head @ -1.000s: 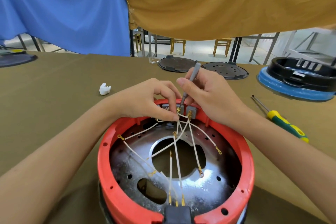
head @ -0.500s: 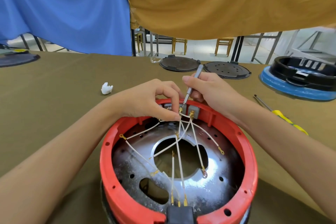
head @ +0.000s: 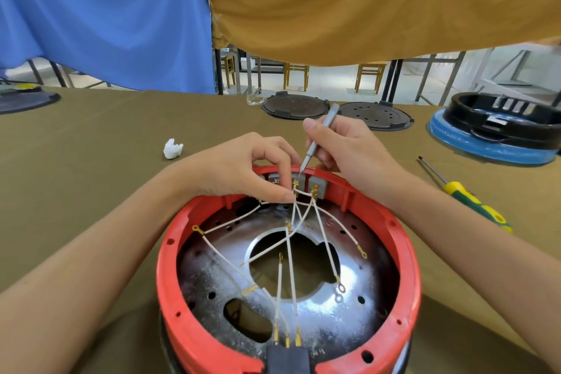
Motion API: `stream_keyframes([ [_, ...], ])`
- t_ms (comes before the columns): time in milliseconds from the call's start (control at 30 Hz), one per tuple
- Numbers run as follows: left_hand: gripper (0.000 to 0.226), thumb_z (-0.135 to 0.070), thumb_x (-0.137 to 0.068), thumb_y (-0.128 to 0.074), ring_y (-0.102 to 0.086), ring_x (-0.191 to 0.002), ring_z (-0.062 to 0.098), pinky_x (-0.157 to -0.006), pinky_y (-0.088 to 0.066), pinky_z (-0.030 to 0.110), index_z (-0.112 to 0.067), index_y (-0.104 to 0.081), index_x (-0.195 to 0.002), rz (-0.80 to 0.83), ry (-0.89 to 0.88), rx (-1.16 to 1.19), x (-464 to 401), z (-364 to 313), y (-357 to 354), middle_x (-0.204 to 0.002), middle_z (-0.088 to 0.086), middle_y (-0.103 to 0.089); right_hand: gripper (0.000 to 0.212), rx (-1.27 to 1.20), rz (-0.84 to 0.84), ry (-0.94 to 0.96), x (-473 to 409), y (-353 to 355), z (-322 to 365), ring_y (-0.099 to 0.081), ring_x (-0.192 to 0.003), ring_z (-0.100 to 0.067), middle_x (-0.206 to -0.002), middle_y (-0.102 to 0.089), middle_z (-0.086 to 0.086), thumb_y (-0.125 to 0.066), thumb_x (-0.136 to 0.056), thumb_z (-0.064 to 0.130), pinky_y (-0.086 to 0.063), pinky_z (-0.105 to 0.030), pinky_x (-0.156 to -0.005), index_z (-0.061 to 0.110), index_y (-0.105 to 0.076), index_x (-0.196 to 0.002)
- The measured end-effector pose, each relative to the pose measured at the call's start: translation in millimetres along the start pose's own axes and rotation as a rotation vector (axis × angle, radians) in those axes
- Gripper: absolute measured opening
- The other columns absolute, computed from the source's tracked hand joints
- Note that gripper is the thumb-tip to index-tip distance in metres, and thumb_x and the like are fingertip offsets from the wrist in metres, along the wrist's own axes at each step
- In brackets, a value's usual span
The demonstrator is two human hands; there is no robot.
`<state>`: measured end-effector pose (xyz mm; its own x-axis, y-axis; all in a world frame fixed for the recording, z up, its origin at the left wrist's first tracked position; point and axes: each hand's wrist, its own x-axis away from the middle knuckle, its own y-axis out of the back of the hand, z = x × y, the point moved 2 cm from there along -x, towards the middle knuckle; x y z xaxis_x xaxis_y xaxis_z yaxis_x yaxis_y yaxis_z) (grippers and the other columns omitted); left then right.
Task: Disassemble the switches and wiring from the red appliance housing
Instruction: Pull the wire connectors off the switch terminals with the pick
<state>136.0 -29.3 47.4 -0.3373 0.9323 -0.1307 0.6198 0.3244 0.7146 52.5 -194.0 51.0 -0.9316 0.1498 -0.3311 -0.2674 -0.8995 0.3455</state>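
Note:
The round red appliance housing [head: 170, 255] lies upside down in front of me, its shiny metal base plate [head: 212, 279] showing inside. White wires [head: 291, 267] with brass terminals cross the plate and run to grey switches [head: 318, 184] at the housing's far rim. My left hand [head: 243, 167] pinches the wires just below a switch terminal. My right hand [head: 349, 152] holds grey tweezers [head: 315, 136] like a pen, their tip touching that brass terminal. A black connector block [head: 287, 358] sits at the near rim with three wires plugged in.
A green-and-yellow screwdriver [head: 467, 197] lies right of the housing. A crumpled white scrap [head: 173, 148] lies to the left. Two black round lids [head: 294, 106] rest at the table's far edge, and a blue-and-black appliance base [head: 491, 143] stands far right. Blue and tan cloths hang behind.
My right hand has shifted slightly back and right, tilting the tweezers more steeply, with the tip kept at the switch terminal. My left hand keeps its pinch on the wires.

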Motion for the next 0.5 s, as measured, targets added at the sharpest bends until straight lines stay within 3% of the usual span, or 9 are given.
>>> stream_keyframes([
  [100,0.008,-0.023,-0.079,-0.083,-0.059,-0.116,0.01,-0.109,-0.037,0.032,-0.023,-0.076,-0.075,-0.003,0.004,-0.003,0.6,-0.7,0.2,-0.114,-0.014,-0.061,0.032,0.023,-0.002,0.063,1.2,-0.9,2.1,-0.041,-0.058,-0.021,-0.059,-0.048,-0.001,-0.052,-0.103,0.029,-0.043,-0.034,-0.058,0.005,-0.06,-0.083],
  [200,0.007,-0.027,-0.077,-0.083,-0.059,-0.115,0.007,-0.111,-0.038,0.036,-0.026,-0.077,-0.074,-0.009,0.01,0.001,1.2,-1.7,0.6,-0.112,-0.015,-0.061,0.029,0.111,0.001,0.135,2.6,-2.2,4.4,-0.051,-0.061,-0.018,-0.066,-0.056,-0.002,-0.055,-0.101,0.029,-0.052,-0.048,-0.069,0.005,-0.063,-0.087],
  [300,0.006,-0.031,-0.075,-0.083,-0.059,-0.116,0.008,-0.111,-0.038,0.042,-0.03,-0.077,-0.073,-0.011,0.008,0.009,0.9,-3.0,0.4,-0.114,-0.013,-0.061,0.021,0.157,-0.004,0.181,3.9,-3.1,7.3,-0.055,-0.061,-0.015,-0.071,-0.061,-0.006,-0.056,-0.1,0.028,-0.053,-0.051,-0.071,0.016,-0.063,-0.085],
  [367,0.005,-0.032,-0.075,-0.083,-0.058,-0.117,0.008,-0.112,-0.038,0.044,-0.031,-0.078,-0.073,-0.005,0.005,0.014,1.0,-3.0,0.6,-0.115,-0.013,-0.061,0.022,0.182,0.0,0.19,2.9,-3.5,8.3,-0.054,-0.062,-0.025,-0.073,-0.062,-0.014,-0.056,-0.101,0.027,-0.052,-0.052,-0.071,0.017,-0.063,-0.083],
  [433,0.005,-0.031,-0.076,-0.083,-0.057,-0.118,0.01,-0.112,-0.038,0.045,-0.029,-0.079,-0.076,-0.004,0.001,0.017,0.7,-2.6,0.8,-0.116,-0.011,-0.061,0.026,0.174,0.03,0.166,0.5,-4.4,8.1,-0.05,-0.061,-0.031,-0.067,-0.055,-0.016,-0.055,-0.101,0.027,-0.054,-0.048,-0.068,0.01,-0.062,-0.083],
  [500,0.005,-0.026,-0.078,-0.083,-0.057,-0.12,0.015,-0.112,-0.038,0.044,-0.022,-0.079,-0.079,-0.004,-0.02,0.024,0.1,-2.3,0.4,-0.12,-0.005,-0.062,0.027,0.166,0.094,0.114,-1.3,-5.6,6.0,-0.046,-0.052,-0.012,-0.057,-0.051,0.002,-0.054,-0.102,0.027,-0.048,-0.025,-0.056,0.011,-0.063,-0.082],
])
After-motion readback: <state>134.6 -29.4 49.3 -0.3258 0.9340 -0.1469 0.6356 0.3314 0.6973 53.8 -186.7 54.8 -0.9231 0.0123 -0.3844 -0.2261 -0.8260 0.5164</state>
